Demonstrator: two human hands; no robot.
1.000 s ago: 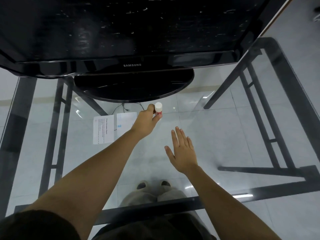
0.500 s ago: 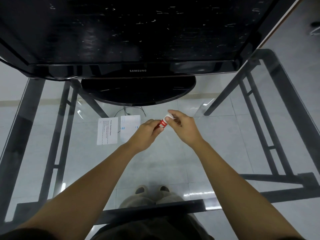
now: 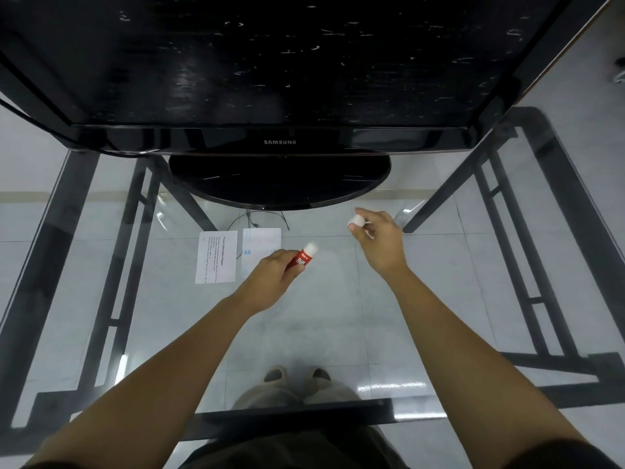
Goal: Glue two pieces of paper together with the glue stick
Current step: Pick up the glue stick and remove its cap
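My left hand [image 3: 272,277] grips a red glue stick [image 3: 302,258] whose white tip is bare and points up and to the right. The stick's white cap [image 3: 356,221] is pinched in the fingertips of my right hand [image 3: 380,240], held well to the right of the stick. Two pieces of paper lie flat on the glass table just left of my left hand: a printed sheet [image 3: 215,257] and a smaller white slip [image 3: 261,244] beside it, partly covered by my left hand.
A large black television [image 3: 280,142] on a round base [image 3: 279,182] stands at the back of the glass table [image 3: 338,316]. Black metal table frames [image 3: 507,214] run along both sides. My feet show through the glass below.
My right hand has pulled the cap off the glue stick and moved away to the right with it. My left hand has stayed near the papers holding the stick.
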